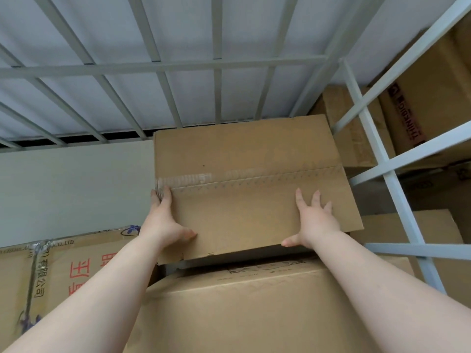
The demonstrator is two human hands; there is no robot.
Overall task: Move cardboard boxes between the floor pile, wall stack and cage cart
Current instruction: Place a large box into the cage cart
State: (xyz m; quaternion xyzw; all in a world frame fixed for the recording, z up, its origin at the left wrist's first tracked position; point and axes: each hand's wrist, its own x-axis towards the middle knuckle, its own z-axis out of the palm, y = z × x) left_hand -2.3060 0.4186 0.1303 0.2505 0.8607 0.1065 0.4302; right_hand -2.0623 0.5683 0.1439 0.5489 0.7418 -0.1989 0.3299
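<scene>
Both my hands press flat, fingers spread, on a plain taped cardboard box (249, 184): left hand (165, 220) at its left edge, right hand (314, 220) near its right. It rests on a larger box (249, 307) inside the grey barred cage cart (163, 66), open space to its left.

Soft even daylight, faint shadows (wide-angle bending at edges), slightly soft focus.
</scene>
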